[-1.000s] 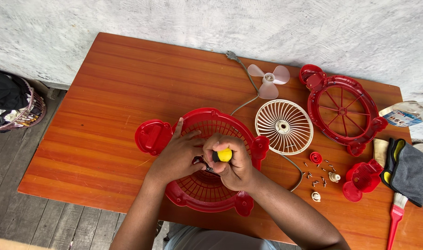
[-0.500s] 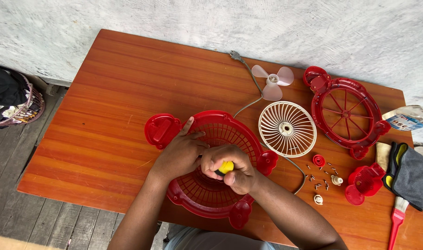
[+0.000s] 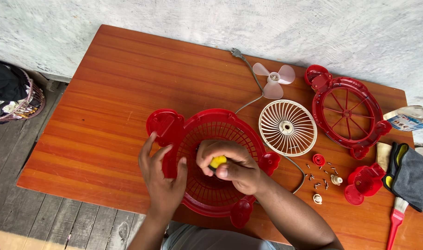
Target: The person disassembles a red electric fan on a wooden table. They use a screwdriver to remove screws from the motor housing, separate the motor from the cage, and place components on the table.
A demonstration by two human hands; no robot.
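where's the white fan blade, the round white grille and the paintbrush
white fan blade (image 3: 274,79): head view, on its hub
round white grille (image 3: 287,128): head view, on its centre
paintbrush (image 3: 395,223): head view, on its red handle

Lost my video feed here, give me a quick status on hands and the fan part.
Left hand steadies red fan housing at its rim. Right hand grips yellow-handled screwdriver inside it. Loose screws lie off to the side, nothing blocking.
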